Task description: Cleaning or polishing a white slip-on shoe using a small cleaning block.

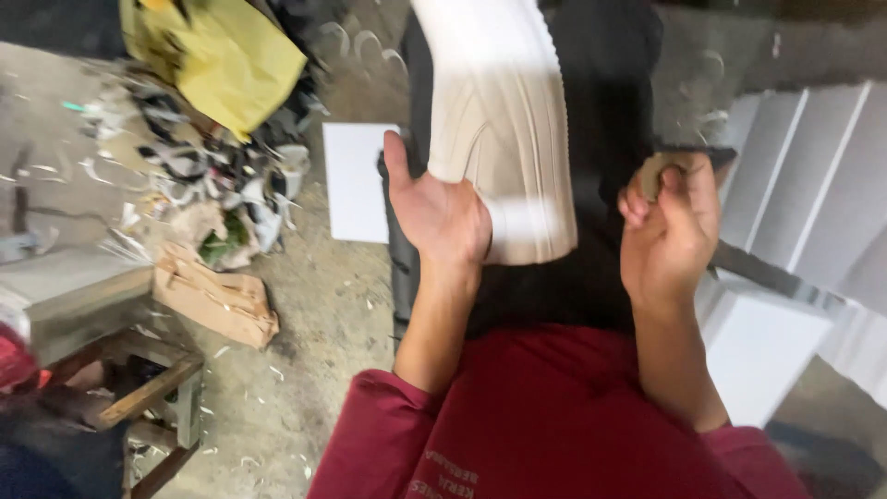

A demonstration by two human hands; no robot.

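Packaging first: crumpled yellow paper sheet [226,57] top left on a scrap heap [199,176]; flat white rectangular card [358,182] on the concrete floor [305,351] just left of the hands; torn brown cardboard piece [217,298] lower left beside a rough wooden bench [111,360]; stacked white boxes [795,212] on the right. Cream-white ribbed rubber shoe sole [504,120]: parallel grooves, serrated edge along its right side, blurred at the near end. Long axis runs near-vertical in frame, far end out the top edge, near end toward the person, over black material [605,139]. Left hand [442,214]: grip closed on the sole's near left edge, thumb up. Right hand [670,226]: fingers curled tight round a small tan object [658,171], apart from the sole.
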